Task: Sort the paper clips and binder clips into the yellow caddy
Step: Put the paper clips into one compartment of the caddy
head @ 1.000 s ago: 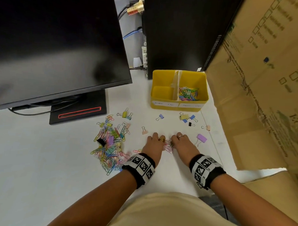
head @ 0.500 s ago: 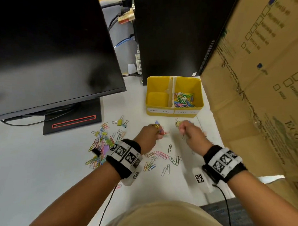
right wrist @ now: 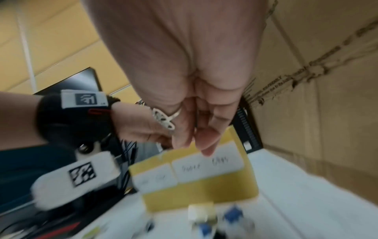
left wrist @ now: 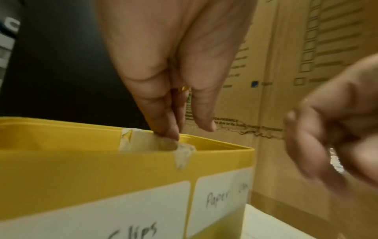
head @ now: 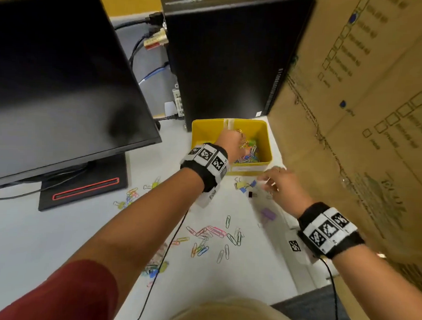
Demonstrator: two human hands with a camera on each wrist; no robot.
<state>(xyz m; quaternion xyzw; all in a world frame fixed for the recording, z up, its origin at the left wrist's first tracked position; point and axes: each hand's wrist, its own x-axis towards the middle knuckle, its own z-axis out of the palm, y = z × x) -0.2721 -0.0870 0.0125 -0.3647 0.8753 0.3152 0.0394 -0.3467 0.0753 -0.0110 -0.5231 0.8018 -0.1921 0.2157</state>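
Caddy (head: 265, 140) rim under hands (left) (head: 231, 141)

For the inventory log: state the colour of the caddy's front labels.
White, with dark handwriting; the left wrist view shows the labels best.

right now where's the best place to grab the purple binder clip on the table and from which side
Pinch the purple binder clip across its broad body, coming down from above. It lies on the table apart from the other clips, and its wire handles are too blurred to aim for.
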